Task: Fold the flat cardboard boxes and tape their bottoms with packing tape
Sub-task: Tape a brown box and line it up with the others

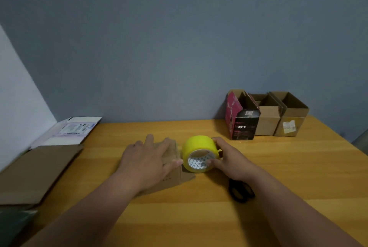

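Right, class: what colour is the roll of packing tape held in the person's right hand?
Yellow; the roll of packing tape shows clearly in the head view.

The tape roll [199, 154] stands right of the small box [171, 165]; three open boxes [266, 115] stand behind, flat cardboard [37, 171] left.

We note a wooden table [278, 177] with yellow-orange grain filling the lower frame. A plain blue-grey wall [179, 37] stands at 12 o'clock; a paler wall [18, 97] at 9 o'clock. Lighting dim, even.
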